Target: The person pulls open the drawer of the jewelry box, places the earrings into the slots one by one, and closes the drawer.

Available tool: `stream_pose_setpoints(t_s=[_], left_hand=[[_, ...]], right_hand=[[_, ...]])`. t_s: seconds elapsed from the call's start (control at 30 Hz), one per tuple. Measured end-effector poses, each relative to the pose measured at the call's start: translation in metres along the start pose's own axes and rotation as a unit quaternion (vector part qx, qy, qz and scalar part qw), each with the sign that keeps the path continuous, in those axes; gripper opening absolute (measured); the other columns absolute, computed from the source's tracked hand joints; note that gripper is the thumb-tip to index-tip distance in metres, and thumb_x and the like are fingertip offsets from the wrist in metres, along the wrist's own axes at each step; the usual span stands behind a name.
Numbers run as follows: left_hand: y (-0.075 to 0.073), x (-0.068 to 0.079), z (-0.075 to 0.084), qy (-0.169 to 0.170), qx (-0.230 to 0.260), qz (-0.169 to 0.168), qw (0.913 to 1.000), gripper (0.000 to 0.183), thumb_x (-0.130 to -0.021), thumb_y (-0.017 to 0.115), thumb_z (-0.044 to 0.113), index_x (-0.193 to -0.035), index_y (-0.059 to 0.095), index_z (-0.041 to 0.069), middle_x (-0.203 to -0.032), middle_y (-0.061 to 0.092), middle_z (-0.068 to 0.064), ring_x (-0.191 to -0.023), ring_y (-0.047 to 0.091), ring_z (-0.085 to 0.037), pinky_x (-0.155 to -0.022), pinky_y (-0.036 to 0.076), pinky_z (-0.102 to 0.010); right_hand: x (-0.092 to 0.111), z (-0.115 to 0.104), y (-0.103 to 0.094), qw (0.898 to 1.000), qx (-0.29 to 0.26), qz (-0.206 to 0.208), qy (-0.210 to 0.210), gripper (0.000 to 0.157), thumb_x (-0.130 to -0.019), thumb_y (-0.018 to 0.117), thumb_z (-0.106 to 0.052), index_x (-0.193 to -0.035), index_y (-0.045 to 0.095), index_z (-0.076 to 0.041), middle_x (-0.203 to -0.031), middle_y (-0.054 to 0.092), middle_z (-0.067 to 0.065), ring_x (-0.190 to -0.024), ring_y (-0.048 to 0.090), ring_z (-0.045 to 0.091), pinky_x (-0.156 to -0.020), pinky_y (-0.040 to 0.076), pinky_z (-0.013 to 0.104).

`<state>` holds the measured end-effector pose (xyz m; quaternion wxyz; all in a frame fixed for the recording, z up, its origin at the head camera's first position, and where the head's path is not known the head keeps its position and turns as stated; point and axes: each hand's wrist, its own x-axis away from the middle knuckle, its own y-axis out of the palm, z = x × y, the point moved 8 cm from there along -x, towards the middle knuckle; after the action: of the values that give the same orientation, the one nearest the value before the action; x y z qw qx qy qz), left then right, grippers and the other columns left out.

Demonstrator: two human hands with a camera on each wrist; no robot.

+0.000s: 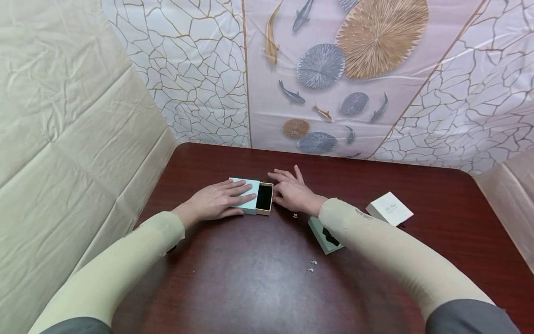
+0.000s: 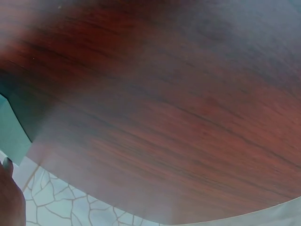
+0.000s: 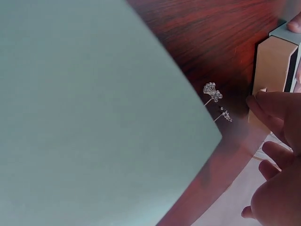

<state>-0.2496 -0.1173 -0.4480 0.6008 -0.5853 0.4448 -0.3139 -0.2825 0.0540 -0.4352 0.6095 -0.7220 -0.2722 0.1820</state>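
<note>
My left hand [image 1: 219, 199] lies flat across the pale blue sleeve [image 1: 254, 206] of a small drawer box, fingers spread over its top. The inner tray [image 1: 264, 197], tan-edged with a black lining, sticks partly out of the sleeve's right end. At the tray's end is my right hand [image 1: 294, 192]; thumb and index tips meet at a small notch or tab on its tan front [image 3: 275, 61], the other fingers spread. Only a corner of the sleeve [image 2: 11, 134] shows in the left wrist view. Beside the right hand lie small sparkling pieces on thin stems [image 3: 212, 92].
A pale green box [image 1: 323, 239] with something black on it sits under the right forearm; a pale green surface [image 3: 94, 113] fills much of the right wrist view. A white box [image 1: 390, 208] stands farther right. Small white pieces [image 1: 310, 270] lie on the dark table [image 1: 250, 278].
</note>
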Motion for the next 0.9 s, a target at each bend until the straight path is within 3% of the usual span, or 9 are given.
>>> stream_pose_setpoints(t_s=[0.63, 0.9], left_hand=[[-0.001, 0.005, -0.002, 0.000, 0.011, 0.009, 0.9999, 0.057, -0.104, 0.070, 0.039, -0.155, 0.059, 0.016, -0.160, 0.054, -0.016, -0.149, 0.050, -0.035, -0.119, 0.044, -0.055], [-0.001, 0.004, -0.003, 0.002, 0.017, 0.010, 0.9998, 0.057, -0.106, 0.069, 0.039, -0.156, 0.058, 0.016, -0.160, 0.053, -0.015, -0.150, 0.049, -0.034, -0.120, 0.043, -0.054]], right_hand=[[0.000, 0.004, -0.001, 1.000, -0.015, -0.006, -0.005, 0.015, -0.099, 0.077, -0.019, -0.085, 0.081, -0.019, -0.164, 0.049, 0.013, -0.160, 0.029, 0.036, -0.125, 0.005, 0.076], [0.008, 0.018, -0.017, 0.999, -0.041, -0.013, 0.011, 0.009, -0.098, 0.079, -0.022, -0.089, 0.079, -0.022, -0.160, 0.054, 0.013, -0.159, 0.032, 0.036, -0.124, 0.004, 0.077]])
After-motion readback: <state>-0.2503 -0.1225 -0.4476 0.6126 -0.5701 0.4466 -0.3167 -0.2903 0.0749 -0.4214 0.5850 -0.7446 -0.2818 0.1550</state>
